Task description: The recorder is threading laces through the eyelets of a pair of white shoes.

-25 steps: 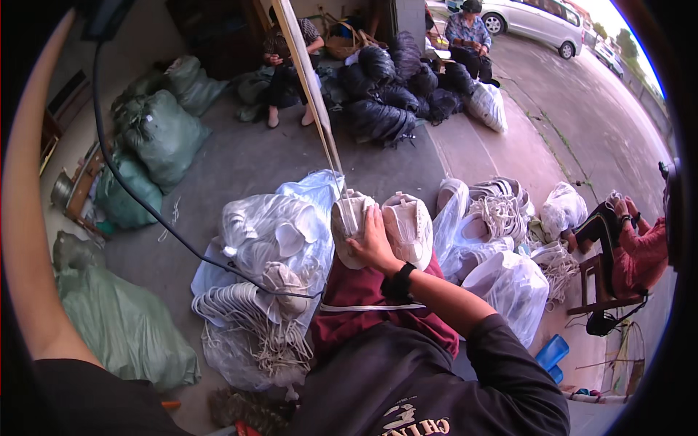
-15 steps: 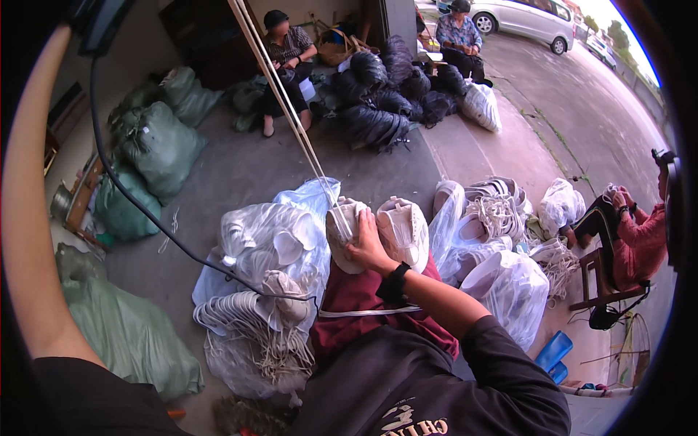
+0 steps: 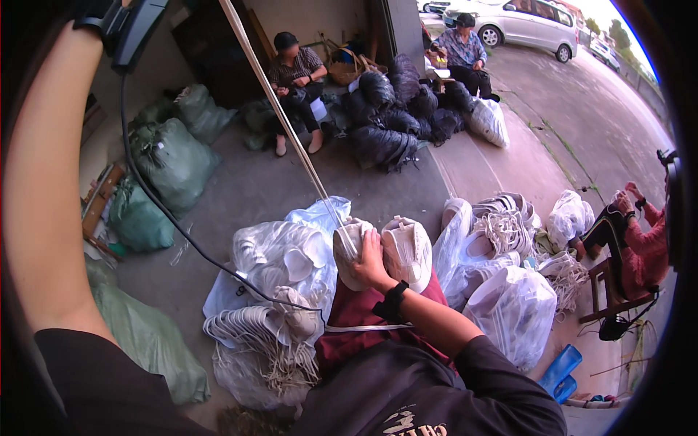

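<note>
Two white shoes rest on my lap over dark red cloth [image 3: 356,316]. My right hand [image 3: 371,260], a black band on its wrist, grips the left white shoe [image 3: 347,251] at its top. The other white shoe [image 3: 408,251] lies just to the right, touching my hand. A long white lace [image 3: 283,123] runs taut from the held shoe up to the picture's top edge. My left forearm [image 3: 43,189] rises along the left rim with a black device [image 3: 134,29] and cable at the wrist. The left hand itself is beyond the rim.
Clear bags of white shoes [image 3: 280,254] [image 3: 512,305] and a bundle of white laces [image 3: 251,330] flank my knees. Green sacks [image 3: 171,156] and black sacks [image 3: 382,142] lie behind. Two people sit at the back [image 3: 294,73] [image 3: 465,51], another at right [image 3: 640,247]. A car [image 3: 527,25] is parked beyond.
The lace's upper end has swung left and stretched longer as my left arm lifted. My right hand has stayed on the left shoe.
</note>
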{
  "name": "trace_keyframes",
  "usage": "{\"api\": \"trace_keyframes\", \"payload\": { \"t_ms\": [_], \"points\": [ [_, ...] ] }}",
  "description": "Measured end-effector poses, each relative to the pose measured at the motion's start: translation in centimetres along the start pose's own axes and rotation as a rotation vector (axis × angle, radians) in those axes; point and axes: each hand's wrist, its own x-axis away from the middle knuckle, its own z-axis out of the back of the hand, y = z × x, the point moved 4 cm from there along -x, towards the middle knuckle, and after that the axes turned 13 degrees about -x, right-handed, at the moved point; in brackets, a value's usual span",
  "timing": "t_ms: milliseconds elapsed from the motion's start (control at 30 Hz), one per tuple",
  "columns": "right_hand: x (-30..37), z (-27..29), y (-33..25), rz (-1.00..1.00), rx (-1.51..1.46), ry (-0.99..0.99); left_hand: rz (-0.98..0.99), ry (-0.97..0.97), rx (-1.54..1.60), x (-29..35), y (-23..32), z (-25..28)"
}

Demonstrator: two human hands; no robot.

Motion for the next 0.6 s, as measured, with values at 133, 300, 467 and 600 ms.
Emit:
{"api": "trace_keyframes", "payload": {
  "t_ms": [133, 300, 467, 600],
  "points": [
    [0.9, 0.4, -1.0, -0.006, -0.006, -0.001, 0.029, -0.031, 0.019, -0.8, 1.1, 0.2],
    [1.7, 2.0, -0.6, -0.012, -0.05, 0.032, 0.064, -0.062, 0.05, -0.3, 2.9, -1.6],
    [2.3, 2.3, -1.0, -0.014, -0.083, 0.038, 0.093, -0.125, 0.058, -0.7, 3.9, -1.8],
    [2.3, 2.7, -0.8, -0.015, -0.092, 0.041, 0.118, -0.173, 0.084, -1.2, 4.6, -2.1]
  ]
}}
